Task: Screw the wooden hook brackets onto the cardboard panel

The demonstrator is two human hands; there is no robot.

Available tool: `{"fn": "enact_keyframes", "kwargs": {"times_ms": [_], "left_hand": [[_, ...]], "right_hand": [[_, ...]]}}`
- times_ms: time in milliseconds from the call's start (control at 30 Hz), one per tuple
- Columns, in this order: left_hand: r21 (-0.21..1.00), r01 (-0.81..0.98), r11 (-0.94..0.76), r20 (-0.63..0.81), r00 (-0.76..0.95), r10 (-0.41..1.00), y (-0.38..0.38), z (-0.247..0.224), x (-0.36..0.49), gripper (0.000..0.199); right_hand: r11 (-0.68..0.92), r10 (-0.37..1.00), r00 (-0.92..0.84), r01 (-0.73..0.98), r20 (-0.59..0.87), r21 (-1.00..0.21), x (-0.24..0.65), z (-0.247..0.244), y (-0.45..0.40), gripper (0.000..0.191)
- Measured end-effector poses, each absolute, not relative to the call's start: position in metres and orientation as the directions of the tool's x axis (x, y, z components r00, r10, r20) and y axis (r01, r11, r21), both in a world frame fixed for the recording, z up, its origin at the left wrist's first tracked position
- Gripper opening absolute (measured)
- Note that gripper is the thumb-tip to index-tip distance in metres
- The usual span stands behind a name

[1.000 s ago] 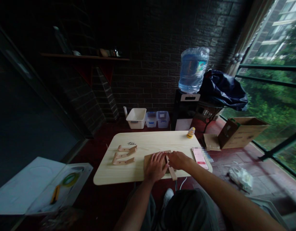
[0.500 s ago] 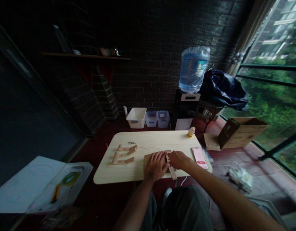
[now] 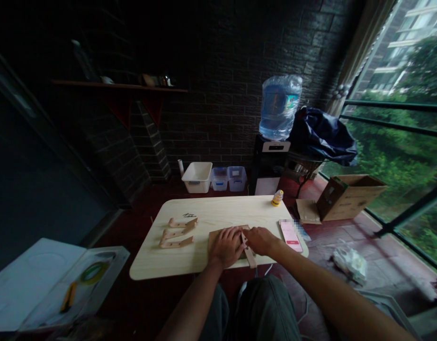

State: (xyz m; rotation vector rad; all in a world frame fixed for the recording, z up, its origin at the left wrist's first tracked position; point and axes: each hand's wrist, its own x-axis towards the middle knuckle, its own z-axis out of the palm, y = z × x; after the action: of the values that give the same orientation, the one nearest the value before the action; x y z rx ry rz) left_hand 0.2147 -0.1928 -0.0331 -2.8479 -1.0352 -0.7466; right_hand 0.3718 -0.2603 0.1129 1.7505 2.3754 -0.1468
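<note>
A square brown wooden board point(image 3: 211, 240) lies at the front edge of the pale table point(image 3: 150, 255). My left hand point(image 3: 227, 245) rests on it, fingers lying flat near a narrow wooden piece point(image 3: 250, 258) that slants across the board and sticks out past the table edge. My right hand point(image 3: 259, 240) is closed at the upper end of that piece; whatever its fingers pinch is too small to make out. Left of the board lie several curved wooden pieces point(image 3: 177, 244) with dark holes, and behind them some small dark screws point(image 3: 190, 215).
A phone point(image 3: 291, 237) lies at the table's right side, and a small yellow-capped bottle point(image 3: 277, 199) stands at the back right. On the left is an open case point(image 3: 108, 265) with a yellow-handled tool. Bins point(image 3: 197, 177) and a water dispenser point(image 3: 271, 161) stand behind the table.
The whole view has shifted slightly, so the table appears lower and further left. Both hands stay at the board and the narrow piece, with little visible change.
</note>
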Motion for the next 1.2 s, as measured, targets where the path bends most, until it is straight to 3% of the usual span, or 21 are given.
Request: {"fn": "enact_keyframes", "kwargs": {"times_ms": [467, 1200], "left_hand": [[0.197, 0.597, -0.778, 0.444, 0.653, 0.614, -0.190, -0.035, 0.208, 0.048], [0.211, 0.594, -0.776, 0.447, 0.648, 0.617, -0.195, -0.029, 0.213, 0.059]], "right_hand": [[0.281, 0.931, -0.278, 0.959, -0.236, -0.022, 0.385, 0.117, -0.254, 0.032], [0.267, 0.942, -0.285, 0.956, -0.178, -0.117, 0.392, 0.096, -0.259, 0.038]]}}
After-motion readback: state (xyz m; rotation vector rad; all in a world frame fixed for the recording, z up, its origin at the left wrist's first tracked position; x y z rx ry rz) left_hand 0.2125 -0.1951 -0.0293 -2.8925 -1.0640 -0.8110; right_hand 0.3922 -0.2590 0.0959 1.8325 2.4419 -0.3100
